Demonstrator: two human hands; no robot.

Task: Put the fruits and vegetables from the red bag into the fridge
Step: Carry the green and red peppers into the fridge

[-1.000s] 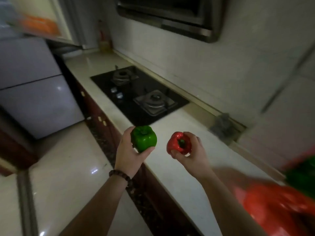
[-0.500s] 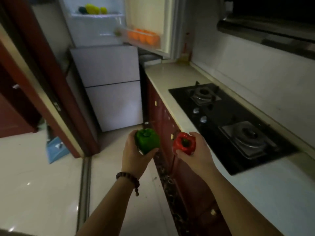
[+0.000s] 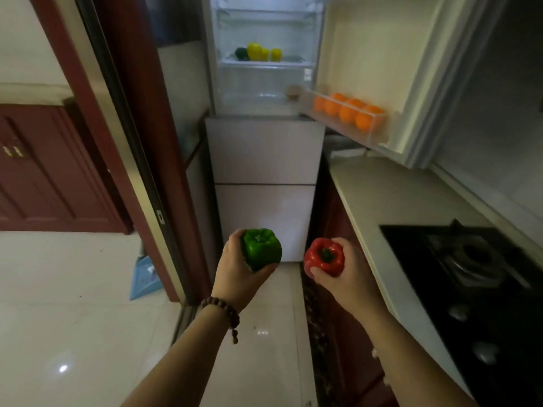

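Fridge (image 3: 264, 154) open, oranges (image 3: 348, 111) in door bin (image 3: 379, 132)

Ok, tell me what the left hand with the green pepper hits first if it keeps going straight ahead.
Probably the fridge's closed lower door. The left hand holding the green pepper points at it, well below the open compartment. Nothing shows in between, though depth is hard to judge.

2 hands (image 3: 235, 267), each with 1 pepper: 1 green (image 3: 261, 248), 1 red (image 3: 324, 257). On the fridge shelf (image 3: 264, 60): 3 yellow fruits (image 3: 255, 51) and 1 dark green one (image 3: 241, 53). In the door bin (image 3: 379, 132): about 5 oranges (image 3: 364, 120). 1 bracelet (image 3: 223, 306).
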